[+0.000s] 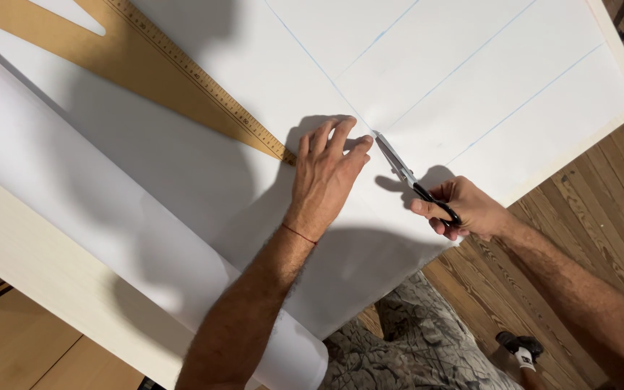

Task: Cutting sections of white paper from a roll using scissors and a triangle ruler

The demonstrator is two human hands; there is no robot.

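A large white sheet of paper (pixel 471 79) marked with thin blue lines lies over a pale table. My left hand (pixel 325 173) presses flat on the sheet, fingers spread, just left of a blue line. My right hand (pixel 464 208) grips the black handles of a pair of scissors (pixel 399 166). The scissors' metal blades point up and left along the blue line, their tips next to my left fingertips. A cut in the paper runs from the sheet's near edge up to the blades.
A large wooden triangle ruler (pixel 153 65) lies on the sheet at upper left, its tip beside my left hand. A roll of the white paper (pixel 110 224) runs along the table's left side. The table edge (pixel 619 65) borders a wooden floor (pixel 601 209) at right.
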